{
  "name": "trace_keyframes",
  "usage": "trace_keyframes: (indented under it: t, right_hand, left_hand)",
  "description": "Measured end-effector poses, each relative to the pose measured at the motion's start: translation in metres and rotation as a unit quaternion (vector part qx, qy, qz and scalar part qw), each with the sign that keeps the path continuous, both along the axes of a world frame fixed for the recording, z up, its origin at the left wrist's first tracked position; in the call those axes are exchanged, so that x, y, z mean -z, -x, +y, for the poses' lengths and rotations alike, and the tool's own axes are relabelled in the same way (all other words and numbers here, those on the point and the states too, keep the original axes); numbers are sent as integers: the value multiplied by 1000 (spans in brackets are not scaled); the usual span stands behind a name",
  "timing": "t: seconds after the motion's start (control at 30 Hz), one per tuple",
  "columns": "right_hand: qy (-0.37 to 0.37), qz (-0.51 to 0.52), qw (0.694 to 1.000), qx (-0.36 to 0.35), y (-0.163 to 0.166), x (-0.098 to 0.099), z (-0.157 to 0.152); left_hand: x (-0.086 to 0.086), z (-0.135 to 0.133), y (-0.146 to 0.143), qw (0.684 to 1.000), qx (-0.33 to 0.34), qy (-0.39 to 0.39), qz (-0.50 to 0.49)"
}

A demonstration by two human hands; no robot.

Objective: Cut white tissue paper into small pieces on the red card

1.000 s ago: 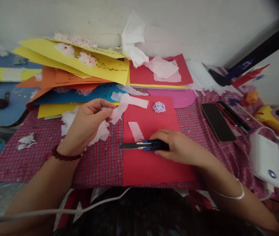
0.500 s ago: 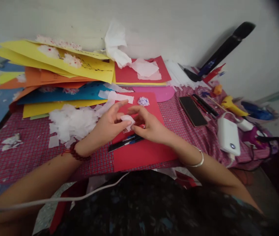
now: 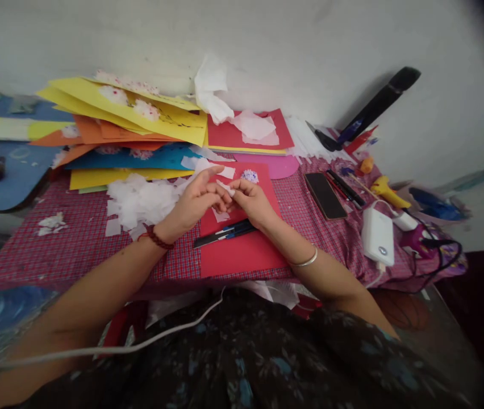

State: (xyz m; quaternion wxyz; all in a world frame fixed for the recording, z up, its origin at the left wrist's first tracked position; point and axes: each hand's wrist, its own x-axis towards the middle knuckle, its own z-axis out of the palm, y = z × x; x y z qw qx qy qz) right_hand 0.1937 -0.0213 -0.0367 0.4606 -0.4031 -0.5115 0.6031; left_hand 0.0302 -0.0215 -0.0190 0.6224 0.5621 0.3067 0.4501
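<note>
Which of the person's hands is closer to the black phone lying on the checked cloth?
Right. The right hand is over the red sheet, next to the phone. The left hand is farther away, beyond the right one. Both pinch a tissue piece.

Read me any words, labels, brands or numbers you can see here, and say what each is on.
No text here can be read.
yellow sheet: dark scrawled marks, too blurred to read.
white power bank: a round mark, too small to read.
phone: screen dark.
white paper scrap, pinched between left hand and right hand: blank.
</note>
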Motion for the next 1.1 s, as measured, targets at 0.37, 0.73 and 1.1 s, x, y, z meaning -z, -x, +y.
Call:
trace_keyframes:
  t: [0.37, 0.73, 1.1]
  right_hand:
    - [39, 70, 996, -31, -4, 11, 7]
    - [136, 107, 984, 38, 2, 3, 13]
    - [147, 183, 972, -3, -13, 4, 12]
  left_hand:
    - [6, 0, -2, 971, 35, -196, 134]
    - [12, -3, 13, 953, -137, -230, 144]
    - [12, 3, 11, 768, -116, -520, 357]
